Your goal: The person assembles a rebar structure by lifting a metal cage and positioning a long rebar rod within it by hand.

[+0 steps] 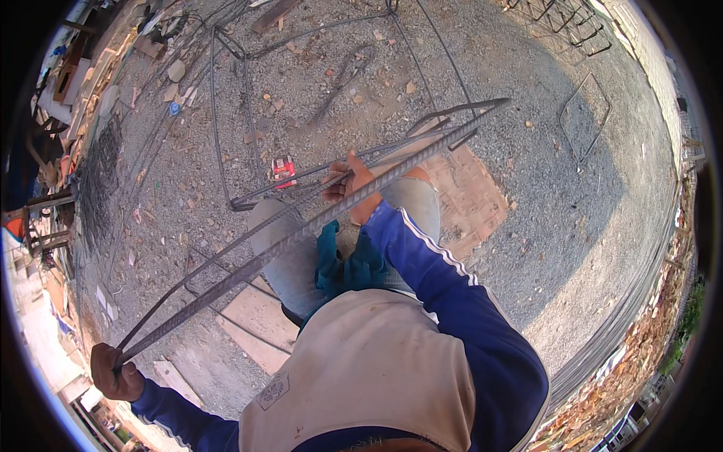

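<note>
A long, narrow frame of ribbed steel bar (280, 245) slants across my lap, from low on the left to high on the right. At its lower left end my left hand (117, 373) is closed round the corner. My right hand (354, 188) reaches beneath the thick near bar; its fingers curl at the thinner far bar, with the thumb raised. How firmly those fingers grip is partly hidden. Just beyond, a large bent steel bar frame (216, 120) lies on the gravel, its near side running close to my right hand.
A red packet (283, 171) lies on the gravel beyond my knees. A flat brown board (471, 197) is beside my right leg, another board (260, 324) beside my left. A thin square steel ring (586, 113) lies to the right. Rebar cages (561, 22) stand far right; long rods (595, 350) line the right edge.
</note>
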Demonstrator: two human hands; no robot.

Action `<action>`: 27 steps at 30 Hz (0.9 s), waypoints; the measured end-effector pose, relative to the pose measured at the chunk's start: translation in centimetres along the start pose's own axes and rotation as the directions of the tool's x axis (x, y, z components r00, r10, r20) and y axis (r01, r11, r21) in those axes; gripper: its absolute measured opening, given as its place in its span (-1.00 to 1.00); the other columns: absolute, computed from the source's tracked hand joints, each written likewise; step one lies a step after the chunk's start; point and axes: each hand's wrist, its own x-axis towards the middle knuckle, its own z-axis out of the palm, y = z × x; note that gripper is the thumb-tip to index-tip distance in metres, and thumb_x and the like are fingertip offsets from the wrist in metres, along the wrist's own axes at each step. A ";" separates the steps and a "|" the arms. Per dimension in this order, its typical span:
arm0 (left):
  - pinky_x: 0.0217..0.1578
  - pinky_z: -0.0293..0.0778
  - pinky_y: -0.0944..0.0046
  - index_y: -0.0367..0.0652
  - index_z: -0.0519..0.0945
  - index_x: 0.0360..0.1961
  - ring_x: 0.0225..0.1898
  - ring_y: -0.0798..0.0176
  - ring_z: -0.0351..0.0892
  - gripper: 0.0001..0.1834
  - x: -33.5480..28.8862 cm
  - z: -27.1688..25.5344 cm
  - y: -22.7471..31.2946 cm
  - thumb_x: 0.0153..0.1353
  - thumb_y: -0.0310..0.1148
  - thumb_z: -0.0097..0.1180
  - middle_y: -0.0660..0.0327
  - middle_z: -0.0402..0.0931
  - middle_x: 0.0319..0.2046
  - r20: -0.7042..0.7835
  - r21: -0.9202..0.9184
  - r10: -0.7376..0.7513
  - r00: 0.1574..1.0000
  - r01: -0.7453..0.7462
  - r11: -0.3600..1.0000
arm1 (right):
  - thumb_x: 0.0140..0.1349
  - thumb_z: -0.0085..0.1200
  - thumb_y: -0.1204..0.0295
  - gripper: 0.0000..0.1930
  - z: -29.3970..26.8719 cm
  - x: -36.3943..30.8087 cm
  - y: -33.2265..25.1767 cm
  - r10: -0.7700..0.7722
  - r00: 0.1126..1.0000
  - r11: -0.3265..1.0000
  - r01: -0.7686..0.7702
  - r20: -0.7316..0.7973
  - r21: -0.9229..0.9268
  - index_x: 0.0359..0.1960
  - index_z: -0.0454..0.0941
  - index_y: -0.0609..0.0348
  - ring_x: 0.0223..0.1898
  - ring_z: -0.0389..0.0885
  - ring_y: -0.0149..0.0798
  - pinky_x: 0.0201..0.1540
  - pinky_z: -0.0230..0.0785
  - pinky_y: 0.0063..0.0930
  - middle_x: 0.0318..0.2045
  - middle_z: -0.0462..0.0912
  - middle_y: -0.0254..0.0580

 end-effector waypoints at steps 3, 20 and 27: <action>-0.59 0.23 0.14 -0.29 0.39 -0.63 -0.65 0.03 0.29 -0.37 0.9 -0.6 2.4 0.21 0.15 -0.04 0.12 0.24 -0.70 0.043 0.057 0.104 0.994 -0.106 0.993 | 0.31 -0.19 -0.03 -0.55 -0.3 0.6 0.2 0.002 1.000 0.995 -0.003 0.013 0.096 -0.22 0.42 0.16 -0.50 0.61 -0.18 -0.32 0.52 -0.20 -0.44 0.62 -0.12; -0.48 0.22 0.05 -0.12 0.41 -0.68 -0.60 0.03 0.27 -0.69 -5.5 6.1 2.1 -0.06 -0.24 0.29 0.18 0.27 -0.74 0.480 0.093 -0.207 0.852 0.185 0.978 | 0.23 -0.18 0.30 -0.71 -2.3 4.7 -1.1 -0.085 0.943 0.961 -0.008 0.322 0.276 -0.15 0.41 0.26 -0.31 0.68 0.01 -0.08 0.53 -0.12 -0.24 0.60 0.08; -0.50 0.30 0.06 -0.10 0.49 -0.71 -0.58 0.05 0.41 -0.73 -13.0 9.4 4.3 -0.18 -0.29 0.38 0.24 0.36 -0.77 0.629 0.208 -0.396 0.669 0.346 0.915 | 0.20 -0.16 0.34 -0.75 -3.8 5.2 -1.8 0.024 0.926 0.993 -0.067 0.378 0.102 -0.21 0.42 0.25 -0.29 0.67 0.05 -0.07 0.53 -0.12 -0.23 0.61 0.10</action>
